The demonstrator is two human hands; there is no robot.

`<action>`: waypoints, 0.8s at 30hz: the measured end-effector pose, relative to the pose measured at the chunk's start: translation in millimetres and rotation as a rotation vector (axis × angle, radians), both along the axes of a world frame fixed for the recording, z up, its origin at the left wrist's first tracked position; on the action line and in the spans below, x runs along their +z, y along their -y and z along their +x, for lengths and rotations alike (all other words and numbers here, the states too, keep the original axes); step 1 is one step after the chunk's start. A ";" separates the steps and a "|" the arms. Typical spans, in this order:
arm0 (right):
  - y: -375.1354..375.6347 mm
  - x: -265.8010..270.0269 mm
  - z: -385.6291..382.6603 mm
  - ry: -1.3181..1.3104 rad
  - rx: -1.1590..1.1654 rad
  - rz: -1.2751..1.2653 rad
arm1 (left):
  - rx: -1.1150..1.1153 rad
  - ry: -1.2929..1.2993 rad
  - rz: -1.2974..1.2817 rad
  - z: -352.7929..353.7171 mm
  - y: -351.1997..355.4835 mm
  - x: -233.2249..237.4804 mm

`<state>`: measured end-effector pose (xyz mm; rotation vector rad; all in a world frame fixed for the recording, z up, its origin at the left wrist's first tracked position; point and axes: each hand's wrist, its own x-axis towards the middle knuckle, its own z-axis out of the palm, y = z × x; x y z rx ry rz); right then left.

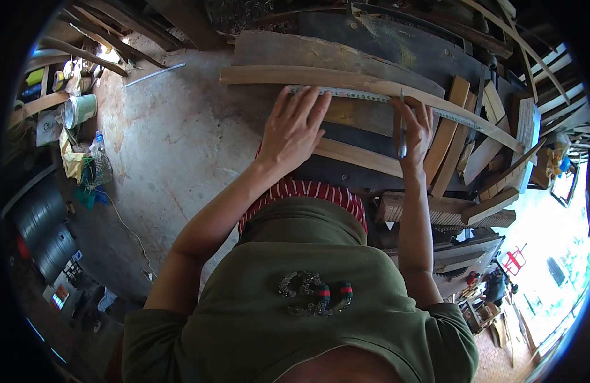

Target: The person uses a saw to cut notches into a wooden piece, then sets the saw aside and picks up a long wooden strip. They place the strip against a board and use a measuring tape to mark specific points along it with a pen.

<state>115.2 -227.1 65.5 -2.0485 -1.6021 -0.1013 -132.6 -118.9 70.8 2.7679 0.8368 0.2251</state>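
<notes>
A long wooden strip point(263, 75) lies across the work surface, with a pale tape measure blade point(358, 94) stretched along its near edge. My left hand point(295, 131) rests on the left part of the blade, its fingers extended and slightly apart. Further right, my right hand point(415, 131) has its fingers closed around a slim, shiny pen point(403, 142). The upper tip of the pen is at the strip and the blade. Part of the blade is hidden behind the right fingers.
A second wooden strip point(358, 157) lies nearer my body. Several wood offcuts point(451, 137) are piled at the right, by a toothed saw blade point(457, 273). On the left are a concrete floor point(161, 140), a white bucket point(81, 110) and a cable point(126, 223).
</notes>
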 end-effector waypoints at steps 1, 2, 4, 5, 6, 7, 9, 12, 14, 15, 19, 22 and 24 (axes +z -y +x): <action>-2.5 -2.1 -3.2 -0.001 0.001 -0.001 | 0.001 -0.001 -0.001 -3.9 -1.2 0.6; -5.4 -4.0 -6.5 -0.015 0.009 0.005 | 0.017 -0.010 -0.002 -8.1 -2.5 1.1; -11.0 -4.3 -15.5 -0.046 0.012 -0.002 | 0.046 -0.033 -0.005 -15.7 -5.4 3.8; -13.4 -4.9 -18.7 -0.048 0.016 -0.002 | 0.050 -0.034 -0.005 -18.0 -6.2 3.3; -15.8 -5.8 -21.6 -0.047 0.014 0.008 | 0.065 -0.036 -0.002 -20.2 -6.9 2.5; -17.8 -6.6 -23.3 -0.046 0.013 0.019 | 0.080 -0.038 0.002 -21.5 -7.6 1.9; -20.6 -7.7 -24.2 -0.045 0.023 0.022 | 0.093 -0.038 -0.002 -20.8 -9.3 2.2; -23.7 -7.9 -25.2 -0.052 0.020 0.034 | 0.109 -0.025 -0.009 -19.2 -11.5 0.7; -23.7 -9.0 -22.9 -0.050 0.003 0.033 | 0.114 -0.009 -0.013 -16.9 -12.2 -0.2; -24.0 -9.3 -22.1 -0.050 0.007 0.033 | 0.111 -0.005 -0.017 -15.7 -12.8 0.0; -25.1 -9.8 -20.4 -0.028 -0.020 0.056 | 0.105 0.005 -0.025 -10.7 -13.9 -2.4; -23.7 -13.7 -18.0 -0.040 -0.028 0.038 | 0.113 0.025 -0.020 -8.6 -15.1 -5.0; -23.1 -16.3 -16.1 -0.051 -0.027 0.013 | 0.113 0.022 -0.018 -8.4 -16.2 -6.1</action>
